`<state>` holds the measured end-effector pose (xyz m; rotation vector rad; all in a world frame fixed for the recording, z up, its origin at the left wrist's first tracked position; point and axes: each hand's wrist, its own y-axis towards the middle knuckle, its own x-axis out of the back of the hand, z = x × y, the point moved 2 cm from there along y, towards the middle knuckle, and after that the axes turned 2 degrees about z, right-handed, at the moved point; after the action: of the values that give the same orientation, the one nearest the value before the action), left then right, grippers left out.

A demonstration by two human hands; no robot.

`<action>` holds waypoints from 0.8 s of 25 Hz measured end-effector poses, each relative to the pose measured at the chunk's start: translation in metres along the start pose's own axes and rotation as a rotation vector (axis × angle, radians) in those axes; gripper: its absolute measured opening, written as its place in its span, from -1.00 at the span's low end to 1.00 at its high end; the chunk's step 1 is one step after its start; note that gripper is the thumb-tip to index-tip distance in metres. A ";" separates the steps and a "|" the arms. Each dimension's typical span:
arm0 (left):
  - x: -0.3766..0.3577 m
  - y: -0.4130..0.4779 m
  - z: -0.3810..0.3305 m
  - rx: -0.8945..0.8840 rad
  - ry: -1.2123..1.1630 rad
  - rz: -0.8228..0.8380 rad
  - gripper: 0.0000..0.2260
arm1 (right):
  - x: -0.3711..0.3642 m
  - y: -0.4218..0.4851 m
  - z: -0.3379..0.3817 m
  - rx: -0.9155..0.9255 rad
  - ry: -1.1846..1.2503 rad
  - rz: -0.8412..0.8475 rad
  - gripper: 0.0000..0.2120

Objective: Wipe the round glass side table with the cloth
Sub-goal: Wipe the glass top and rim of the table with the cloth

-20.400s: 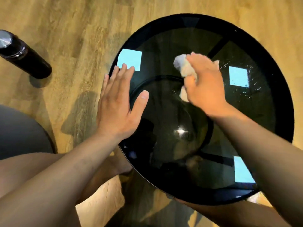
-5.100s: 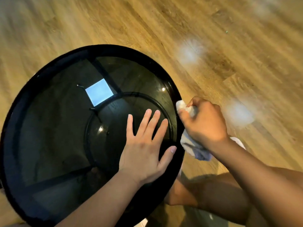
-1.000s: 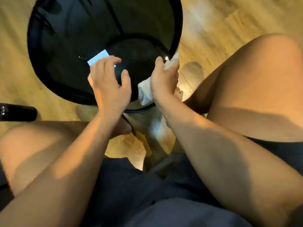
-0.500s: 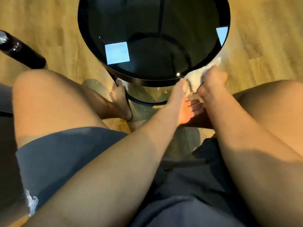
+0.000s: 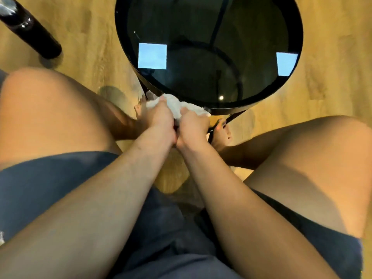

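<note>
The round glass side table (image 5: 209, 77) has a dark top in a black rim and stands on the wooden floor ahead of my knees. Its glass mirrors two pale blue squares of light. A white cloth (image 5: 177, 106) is bunched just off the table's near rim. My left hand (image 5: 159, 119) grips the cloth's left part and my right hand (image 5: 193, 124) grips its right part, side by side below the rim. My fingers cover the middle of the cloth.
A black bottle (image 5: 28, 29) stands on the floor at the upper left. My bare knees flank the hands, and my feet rest by the table's black legs (image 5: 231, 119). Wooden floor surrounds the table.
Both hands have shifted left along the near rim with the cloth. The left hand, held low with fingers apart half a second ago, now grips the cloth.
</note>
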<state>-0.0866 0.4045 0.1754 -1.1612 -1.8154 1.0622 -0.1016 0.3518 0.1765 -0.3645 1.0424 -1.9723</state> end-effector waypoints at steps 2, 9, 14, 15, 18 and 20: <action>-0.027 -0.023 0.025 0.273 -0.441 0.137 -0.76 | 0.049 0.004 0.022 0.096 -0.056 -0.144 -0.73; -0.034 -0.033 0.019 0.164 -0.395 0.266 -0.67 | 0.047 0.003 0.044 0.350 -0.305 -0.389 -0.73; 0.037 0.001 -0.018 -0.076 -0.713 -0.065 -0.80 | -0.035 -0.020 -0.001 -0.073 -0.283 -0.155 -0.89; 0.047 0.000 -0.027 -0.212 -0.702 -0.079 -0.84 | -0.049 -0.018 0.002 -0.119 -0.265 -0.084 -0.88; 0.053 0.003 -0.039 -0.675 -0.234 -0.104 -0.53 | -0.087 -0.019 0.019 -0.129 -0.269 0.195 -0.78; 0.041 0.016 -0.045 -0.730 0.137 -0.089 -0.37 | -0.087 -0.017 0.024 -0.170 -0.154 0.364 -0.70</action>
<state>-0.0549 0.4585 0.1844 -1.4915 -2.1843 0.2373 -0.0455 0.4127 0.2158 -0.3815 1.0939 -1.5146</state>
